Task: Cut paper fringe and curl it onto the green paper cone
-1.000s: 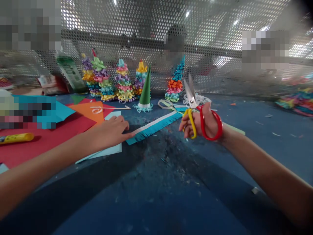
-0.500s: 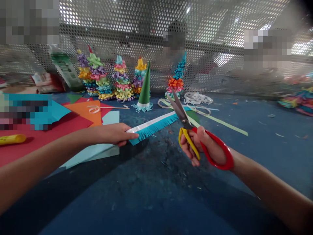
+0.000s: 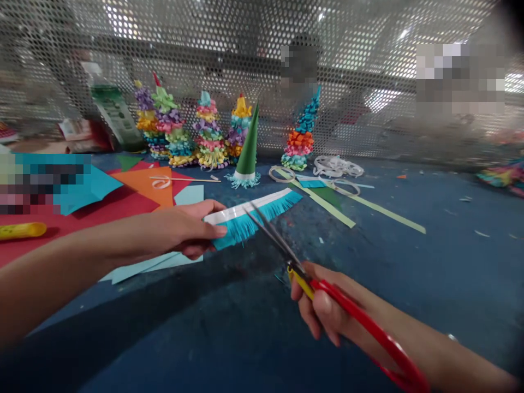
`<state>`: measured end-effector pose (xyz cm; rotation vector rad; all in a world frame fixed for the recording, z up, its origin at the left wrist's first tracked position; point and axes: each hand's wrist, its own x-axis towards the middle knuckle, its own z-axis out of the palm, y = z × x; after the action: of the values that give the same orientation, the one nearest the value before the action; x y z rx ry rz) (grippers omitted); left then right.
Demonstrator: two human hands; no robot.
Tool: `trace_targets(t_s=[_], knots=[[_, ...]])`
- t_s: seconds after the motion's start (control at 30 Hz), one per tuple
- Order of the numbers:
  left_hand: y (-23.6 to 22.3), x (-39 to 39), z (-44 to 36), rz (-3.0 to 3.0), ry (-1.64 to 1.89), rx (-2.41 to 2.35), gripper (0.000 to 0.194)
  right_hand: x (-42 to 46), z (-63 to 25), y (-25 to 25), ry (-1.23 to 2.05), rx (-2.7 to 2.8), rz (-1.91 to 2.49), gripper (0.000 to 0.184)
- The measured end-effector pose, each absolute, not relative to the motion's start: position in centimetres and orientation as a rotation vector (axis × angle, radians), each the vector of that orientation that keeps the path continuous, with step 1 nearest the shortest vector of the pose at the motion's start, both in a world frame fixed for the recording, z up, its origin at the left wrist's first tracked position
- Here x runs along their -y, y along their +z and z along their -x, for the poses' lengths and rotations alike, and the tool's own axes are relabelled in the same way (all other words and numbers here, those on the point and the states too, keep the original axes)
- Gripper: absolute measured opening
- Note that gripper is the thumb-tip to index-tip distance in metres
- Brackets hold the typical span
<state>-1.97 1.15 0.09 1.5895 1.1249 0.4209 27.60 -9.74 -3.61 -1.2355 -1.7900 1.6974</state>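
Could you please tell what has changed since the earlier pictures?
The left hand, first at the end of the strip, now grips it. The right hand drew back nearer the camera, turning the scissors: pointing up before, they now point left, at the strip. The scissors remain in that hand; the green cone stays upright.

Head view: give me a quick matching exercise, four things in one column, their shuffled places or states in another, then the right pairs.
1. Metal scissors with red and yellow handles
2. Blue fringed paper strip with a white band
3. Tall green paper cone
4. Yellow cylindrical stick

A. Lying on red paper
B. Held in the right hand
C. Standing upright
D. Pinched in the left hand

Pairs: 1-B, 2-D, 3-C, 4-A
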Motion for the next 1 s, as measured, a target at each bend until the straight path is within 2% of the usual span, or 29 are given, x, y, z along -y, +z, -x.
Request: trace_targets(t_s=[0.07,0.13,0.2,0.33,0.5,0.83,1.0], knots=[[0.2,0.0,0.8,-1.523,0.390,-1.087,0.040,9.4,-26.6,-4.0,1.783,1.567,1.103,0.053],[0.3,1.4,-0.5,-1.557,0.407,-1.030,0.044,8.9,-25.3,-4.2,1.754,1.328,1.024,0.042],[0.2,3.0,-1.7,-1.553,0.436,-1.048,0.041,8.3,-23.9,-4.1,1.669,1.175,1.008,0.035],[-0.3,4.8,-2.8,-1.501,0.566,-1.148,0.034,7.1,-22.2,-3.6,1.593,1.309,0.978,0.029],[-1.0,4.2,-2.5,-1.511,0.597,-1.128,0.037,6.6,-21.7,-3.7,1.528,1.356,0.972,0.014],[-2.6,3.5,-2.6,-1.363,0.634,-1.053,0.048,5.8,-21.9,-4.2,1.590,1.198,1.080,0.022],[-2.6,3.4,-3.1,-1.296,0.488,-0.927,0.031,5.5,-21.5,-4.1,1.487,1.174,1.100,0.024]])
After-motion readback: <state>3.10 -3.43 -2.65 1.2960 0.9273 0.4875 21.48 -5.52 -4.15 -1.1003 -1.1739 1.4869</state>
